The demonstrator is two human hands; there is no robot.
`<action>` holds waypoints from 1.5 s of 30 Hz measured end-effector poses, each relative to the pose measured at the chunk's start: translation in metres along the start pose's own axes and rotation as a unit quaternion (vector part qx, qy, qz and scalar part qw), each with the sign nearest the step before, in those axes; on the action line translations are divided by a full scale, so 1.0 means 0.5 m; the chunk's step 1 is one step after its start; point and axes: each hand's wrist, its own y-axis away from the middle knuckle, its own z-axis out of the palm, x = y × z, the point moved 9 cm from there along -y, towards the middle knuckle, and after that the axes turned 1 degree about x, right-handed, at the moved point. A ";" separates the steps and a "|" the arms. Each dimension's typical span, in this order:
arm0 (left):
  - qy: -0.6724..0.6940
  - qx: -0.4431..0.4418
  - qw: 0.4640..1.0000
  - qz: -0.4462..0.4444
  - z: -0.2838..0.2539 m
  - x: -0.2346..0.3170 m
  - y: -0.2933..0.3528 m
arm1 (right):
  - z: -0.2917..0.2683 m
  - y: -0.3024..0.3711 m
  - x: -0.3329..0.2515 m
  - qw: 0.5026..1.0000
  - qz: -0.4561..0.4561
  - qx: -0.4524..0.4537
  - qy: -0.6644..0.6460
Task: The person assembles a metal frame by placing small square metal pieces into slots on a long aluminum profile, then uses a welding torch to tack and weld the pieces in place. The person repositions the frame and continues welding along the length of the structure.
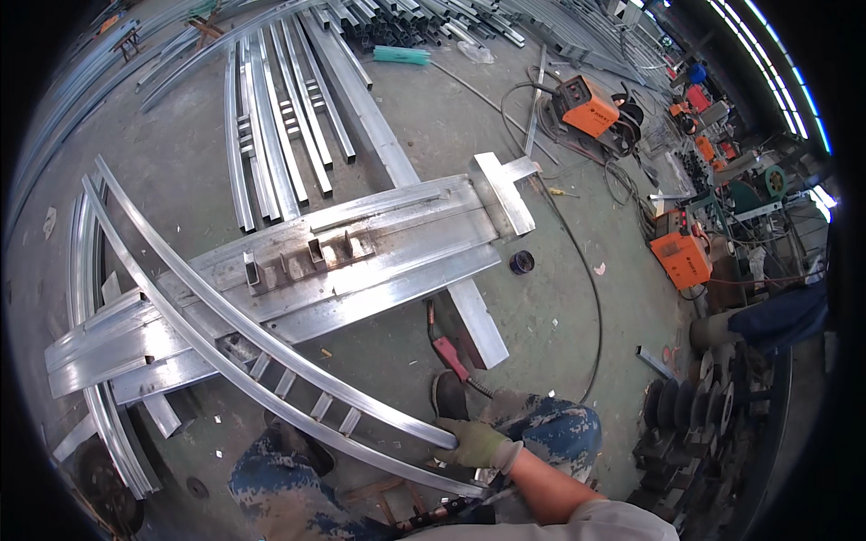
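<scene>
My right hand [478,444], in a pale green work glove, is closed round the near end of a metal frame [361,401]. That frame is two long, curved silver rails joined by several short crosspieces. It slants from my knees to the far left, lying across a low bench of flat metal beams [397,248]. Small upright metal pieces [316,251] stand on the bench top. My left hand does not show. Beyond my foot, a welding torch [448,356] with a red handle lies on the floor.
Similar frames [280,126] lie beyond the bench, with tube stacks [406,22] farther back. Orange welding machines [586,106] stand at right, their cable [595,298] crossing the floor. A dark round container [521,261] sits beside the bench. Racked machine parts [690,406] are at near right.
</scene>
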 end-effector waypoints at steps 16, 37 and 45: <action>0.029 0.088 0.987 0.134 -0.315 -0.023 0.033 | 0.117 0.027 -0.084 0.990 -0.110 0.072 -0.048; -0.034 0.028 0.928 0.370 -0.153 0.489 0.417 | 0.138 0.152 -0.136 0.982 -0.169 0.084 0.018; -0.029 -0.038 0.943 0.329 -0.117 0.448 0.340 | -0.372 0.263 0.058 0.806 -0.209 0.450 -0.321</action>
